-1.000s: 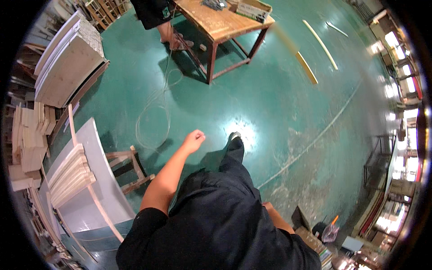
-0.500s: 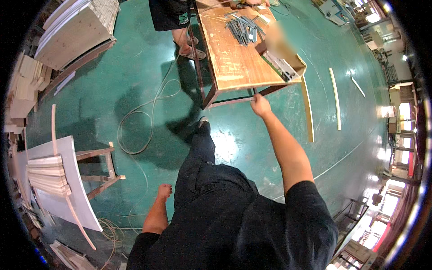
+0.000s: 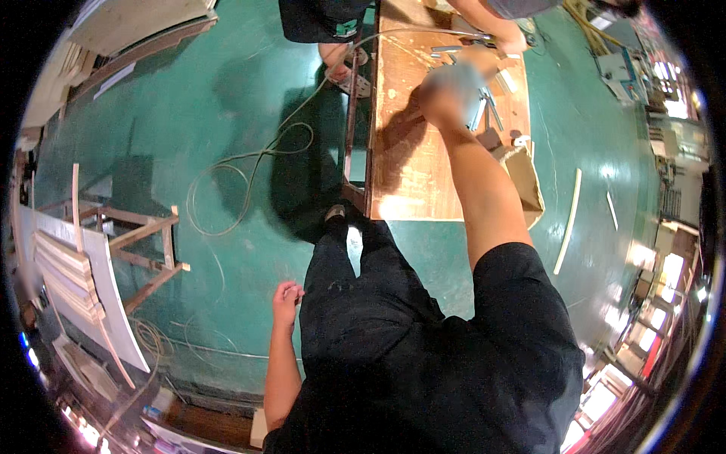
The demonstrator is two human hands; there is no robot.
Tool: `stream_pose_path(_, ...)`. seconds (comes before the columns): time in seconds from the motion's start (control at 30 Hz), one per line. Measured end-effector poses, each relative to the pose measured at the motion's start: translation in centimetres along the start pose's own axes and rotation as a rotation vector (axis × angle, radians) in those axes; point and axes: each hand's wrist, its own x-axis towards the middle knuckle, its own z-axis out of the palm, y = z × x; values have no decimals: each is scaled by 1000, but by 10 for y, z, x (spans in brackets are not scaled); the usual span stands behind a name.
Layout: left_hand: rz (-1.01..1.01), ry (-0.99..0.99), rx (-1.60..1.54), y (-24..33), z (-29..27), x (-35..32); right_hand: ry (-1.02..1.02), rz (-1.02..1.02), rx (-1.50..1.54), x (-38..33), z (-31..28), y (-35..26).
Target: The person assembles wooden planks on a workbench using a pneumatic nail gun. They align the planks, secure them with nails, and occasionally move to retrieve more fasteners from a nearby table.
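Note:
My right hand (image 3: 442,106) is stretched out over the wooden table (image 3: 401,170), at the pile of grey strips (image 3: 476,113). A blur covers its fingers, so whether it grips any strip is hidden. My left hand (image 3: 286,299) hangs beside my left thigh, fingers loosely curled and slightly apart, with nothing seen in it. To the right of my right forearm, an open cardboard box (image 3: 522,174) sits at the table's right edge.
Across the table a co-worker's arm (image 3: 503,26) reaches in; another person's leg (image 3: 336,60) stands left of it. A hose (image 3: 253,163) loops over the green floor. Wood strips lie on a white board (image 3: 121,303) at left, beside a wooden frame (image 3: 166,234).
I have come closer to the table. My right hand has gone from below the table's near end to the grey strips. My left hand has risen slightly, and its fingers have loosened.

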Motion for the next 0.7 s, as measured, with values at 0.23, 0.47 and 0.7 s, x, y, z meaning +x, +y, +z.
stream_pose_path(0.23, -260, 251, -55, -121, -7, -60, -79, -52, 40, 30, -25, 8)
stream_pose_path(0.47, -97, 217, 8, -172, 68, -81, 269, -129, 297, 27, -66, 29)
stream_pose_path(0.7, 149, 233, 144, -201, 95, -86, -108, -89, 238, 41, -139, 34)
